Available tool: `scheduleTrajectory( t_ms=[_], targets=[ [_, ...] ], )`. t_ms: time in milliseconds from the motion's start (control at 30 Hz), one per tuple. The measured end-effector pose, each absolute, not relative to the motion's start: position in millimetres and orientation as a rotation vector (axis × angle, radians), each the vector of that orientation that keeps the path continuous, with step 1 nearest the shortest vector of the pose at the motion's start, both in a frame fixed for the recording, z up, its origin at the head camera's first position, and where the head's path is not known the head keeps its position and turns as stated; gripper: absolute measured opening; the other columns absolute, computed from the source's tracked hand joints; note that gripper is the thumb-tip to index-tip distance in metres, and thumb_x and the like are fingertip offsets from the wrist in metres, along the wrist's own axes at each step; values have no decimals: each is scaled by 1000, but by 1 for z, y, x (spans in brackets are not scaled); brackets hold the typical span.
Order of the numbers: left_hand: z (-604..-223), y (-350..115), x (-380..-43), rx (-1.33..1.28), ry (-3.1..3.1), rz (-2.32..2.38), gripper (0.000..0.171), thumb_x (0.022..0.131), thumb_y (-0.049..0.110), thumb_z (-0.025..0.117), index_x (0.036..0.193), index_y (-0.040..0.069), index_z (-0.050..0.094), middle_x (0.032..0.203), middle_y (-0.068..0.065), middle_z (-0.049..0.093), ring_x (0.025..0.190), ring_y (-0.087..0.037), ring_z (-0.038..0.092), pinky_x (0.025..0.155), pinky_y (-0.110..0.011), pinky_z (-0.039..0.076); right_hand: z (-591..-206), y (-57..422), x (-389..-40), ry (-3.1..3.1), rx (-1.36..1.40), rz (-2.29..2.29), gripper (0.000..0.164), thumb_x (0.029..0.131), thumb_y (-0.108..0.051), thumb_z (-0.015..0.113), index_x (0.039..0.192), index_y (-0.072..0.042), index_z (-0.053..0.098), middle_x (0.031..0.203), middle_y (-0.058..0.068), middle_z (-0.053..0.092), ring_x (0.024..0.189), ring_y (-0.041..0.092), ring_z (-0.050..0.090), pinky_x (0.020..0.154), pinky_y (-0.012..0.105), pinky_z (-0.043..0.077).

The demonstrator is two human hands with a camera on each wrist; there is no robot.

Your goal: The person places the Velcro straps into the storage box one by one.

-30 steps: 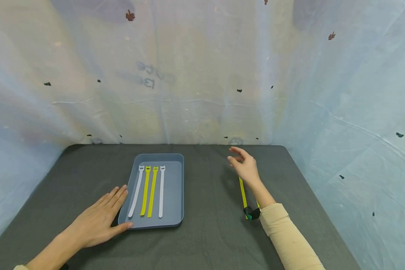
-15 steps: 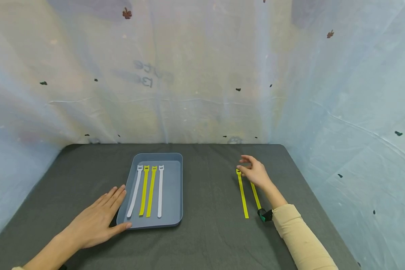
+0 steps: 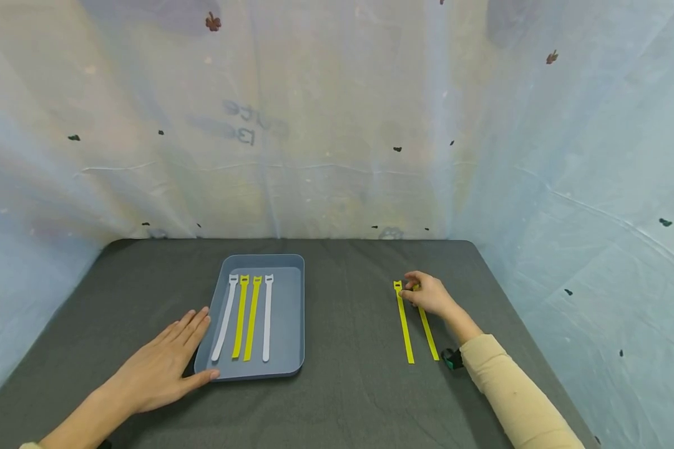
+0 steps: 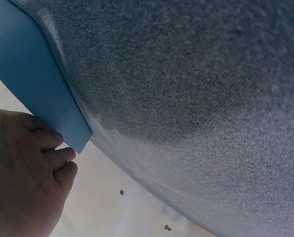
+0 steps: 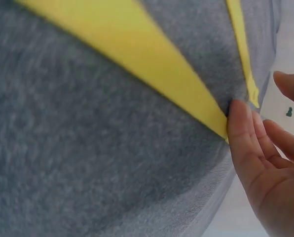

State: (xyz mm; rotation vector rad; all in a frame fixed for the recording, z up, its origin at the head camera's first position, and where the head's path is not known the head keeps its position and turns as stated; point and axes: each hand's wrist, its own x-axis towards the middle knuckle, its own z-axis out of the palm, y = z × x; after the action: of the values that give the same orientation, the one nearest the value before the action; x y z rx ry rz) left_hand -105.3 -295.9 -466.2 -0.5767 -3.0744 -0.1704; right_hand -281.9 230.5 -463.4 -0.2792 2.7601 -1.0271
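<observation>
Two yellow hook-and-loop cable ties lie side by side on the dark cloth, the left one (image 3: 404, 327) with its slotted head showing and the right one (image 3: 429, 330) with its head mostly covered by my right hand (image 3: 431, 295). In the right wrist view, the fingers (image 5: 243, 133) reach the far end of the nearer yellow tie (image 5: 152, 49), while the thumb stands apart from them. My left hand (image 3: 160, 374) rests with straight fingers against the left rim of a blue-grey tray (image 3: 288, 330). Inside it lie two white ties (image 3: 267, 318) and two yellow ties (image 3: 253, 318), in a row.
A dark grey cloth (image 3: 348, 349) covers the table. Pale, translucent sheeting (image 3: 326, 125) hangs behind it and along both sides. A black wrist strap (image 3: 452, 358) sits under my right forearm, beside the right tie's lower end.
My right hand has come down and shifted right, from above the left yellow tie to the head of the right one. Both ties are now more exposed. The left hand stays at the tray.
</observation>
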Motion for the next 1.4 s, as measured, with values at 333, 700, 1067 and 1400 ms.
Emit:
scheduleTrajectory(
  t_ms=[333, 700, 1067, 1400],
  targets=[
    [-467, -296, -105, -577, -3066, -163, 106, 94, 76, 54, 160, -4, 33, 168, -21, 28, 153, -43, 29, 120, -58, 32, -466, 233, -290, 2764, -362, -835, 56, 91, -20, 79, 137, 8, 62, 114, 18, 67, 84, 21, 64, 72, 37, 54],
    [-467, -296, -105, -578, -3061, -163, 106, 94, 75, 55, 160, -4, 33, 168, -22, 28, 153, -43, 29, 120, -58, 32, -468, 231, -288, 2789, -366, -800, 56, 89, -20, 84, 132, 8, 64, 118, 22, 67, 103, 32, 64, 84, 47, 57],
    [-467, -296, -104, -588, -3048, -166, 105, 94, 75, 56, 159, -5, 34, 168, -23, 29, 153, -43, 30, 120, -57, 32, -472, 230, -287, 2796, -343, -805, 37, 88, -20, 84, 115, 2, 71, 108, 13, 68, 93, 24, 61, 80, 42, 55],
    [-467, -296, -104, -582, -3048, -177, 105, 94, 75, 55, 160, -4, 34, 168, -22, 28, 153, -43, 29, 124, -55, 28, -471, 228, -284, 2790, -344, -863, 21, 91, -15, 81, 101, -3, 69, 94, 6, 64, 78, 19, 54, 68, 33, 47]
  ],
)
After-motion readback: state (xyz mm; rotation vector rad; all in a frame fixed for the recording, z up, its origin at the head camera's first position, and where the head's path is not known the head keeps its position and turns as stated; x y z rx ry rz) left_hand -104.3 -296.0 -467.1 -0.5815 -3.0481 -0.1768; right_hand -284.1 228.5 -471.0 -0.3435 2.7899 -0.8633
